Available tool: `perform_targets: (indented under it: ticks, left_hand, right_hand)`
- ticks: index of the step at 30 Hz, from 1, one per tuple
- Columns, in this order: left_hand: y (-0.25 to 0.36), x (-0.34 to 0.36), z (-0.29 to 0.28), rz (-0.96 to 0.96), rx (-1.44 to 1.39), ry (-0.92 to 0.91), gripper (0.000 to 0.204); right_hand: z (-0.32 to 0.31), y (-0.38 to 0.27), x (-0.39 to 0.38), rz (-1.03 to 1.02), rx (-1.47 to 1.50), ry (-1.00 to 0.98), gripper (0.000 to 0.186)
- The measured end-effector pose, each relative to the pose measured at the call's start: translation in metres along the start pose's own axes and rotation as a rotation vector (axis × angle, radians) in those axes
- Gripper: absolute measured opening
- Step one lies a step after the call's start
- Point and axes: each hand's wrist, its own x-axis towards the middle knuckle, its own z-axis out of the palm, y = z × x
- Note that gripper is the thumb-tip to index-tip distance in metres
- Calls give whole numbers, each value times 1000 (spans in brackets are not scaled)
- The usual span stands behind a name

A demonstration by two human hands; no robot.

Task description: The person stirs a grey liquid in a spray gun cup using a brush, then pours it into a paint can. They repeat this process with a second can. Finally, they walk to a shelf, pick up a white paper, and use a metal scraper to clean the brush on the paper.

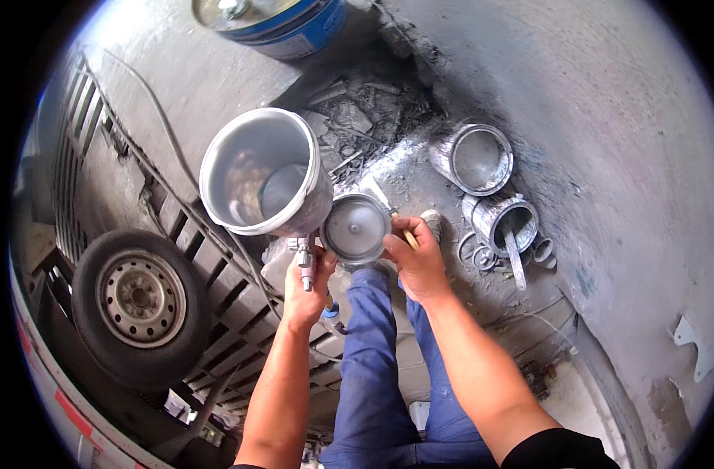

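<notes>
My left hand [308,288] is closed around a spray gun [304,252] with metal fittings, just below a large pale bucket [319,207] whose inside is smeared grey. In my right hand [419,262] is the wooden handle of a flat tool [405,234]; its pale blade or brush end points away from me, and which it is I cannot tell. Between the hands is a round, dark-rimmed cup or lid [355,228] with a grey inside and a small nub at its centre. My right thumb is at its rim. How it joins the spray gun is hidden.
Two paint-crusted cans [444,160] [482,211] lie or lean on the right, one with a flat stick [515,258] in it. A wheel [142,297] leans on slats at left. A blue drum [294,35] stands at the far side, near rubble [357,117].
</notes>
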Motion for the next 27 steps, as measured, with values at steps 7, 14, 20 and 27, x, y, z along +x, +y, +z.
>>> perform_targets:
  ticks: [7, 14, 20, 27]
  left_hand:
    - [-33, 4, -47, -26, -148, 168, 24]
    - [-69, 8, -91, -11, -313, 316, 18]
    - [-88, 7, -107, -55, -386, 334, 15]
    - [-101, -23, -124, 35, -239, 380, 27]
  right_hand:
    - [20, 2, 35, -62, -477, -179, 33]
    - [59, -70, 103, -637, -838, -156, 45]
    - [-10, -44, 195, 51, -1484, 407, 24]
    - [-69, -38, 117, 141, -1061, 440, 20]
